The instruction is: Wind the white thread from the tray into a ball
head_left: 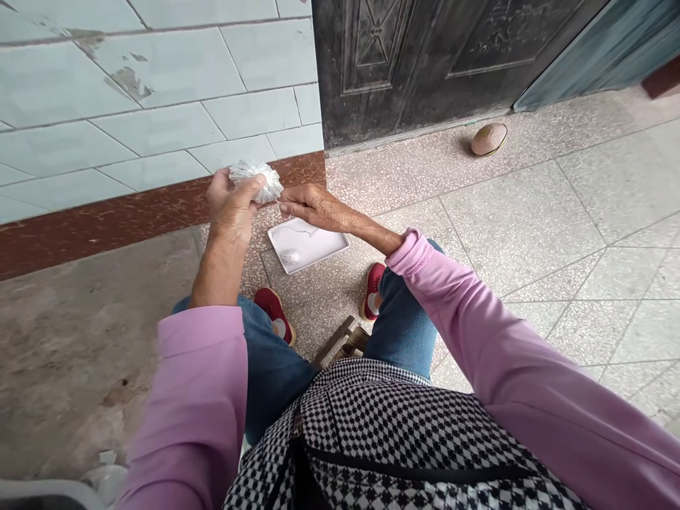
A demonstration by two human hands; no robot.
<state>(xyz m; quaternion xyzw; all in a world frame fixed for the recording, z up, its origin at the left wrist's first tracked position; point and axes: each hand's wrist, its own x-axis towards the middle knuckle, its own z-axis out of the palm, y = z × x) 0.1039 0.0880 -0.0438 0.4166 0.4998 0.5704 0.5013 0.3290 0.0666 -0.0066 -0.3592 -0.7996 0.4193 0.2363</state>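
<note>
My left hand [231, 207] is closed around a shaggy white bundle of thin strands [261, 178], its thumb pressed on top. Close against the bundle's right side, my right hand [314, 205] has its fingers pressed together; whatever they pinch is too small to make out. Below both hands, a shallow white tray [325, 249] lies on the floor. Inside it are a small whitish clump [290, 256] and a thin thread-like line, partly hidden by my right hand.
A tiled wall [159, 85] with a red-brown base stands ahead on the left, beside a dark panelled door [393, 57]. A brown rounded object [489, 139] sits by the threshold. Red shoes [275, 312] flank the tray, and a wooden stool part [340, 340] shows between my legs.
</note>
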